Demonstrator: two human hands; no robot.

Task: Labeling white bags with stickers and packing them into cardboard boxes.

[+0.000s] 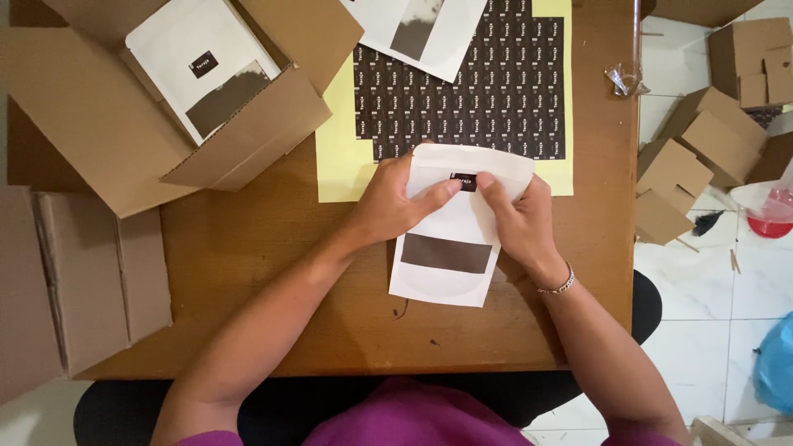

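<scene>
White flat pouch, dark rectangular window band across its lower half, small black label near the top edge; lies on the wooden table, overlapping a yellow sticker sheet. Left hand and right hand both pinch the pouch, thumbs pressing the label. Open cardboard box holding another pouch at upper left; folded cartons on white tiled floor.

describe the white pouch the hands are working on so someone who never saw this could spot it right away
On the brown wooden table, just below the yellow sheet of small black stickers, lies a flat white paper pouch with a dark rectangular window. The left hand and right hand both press a small black sticker near its top. Unlike the similar white pouches in the open cardboard box, it lies flat on the table.
</scene>
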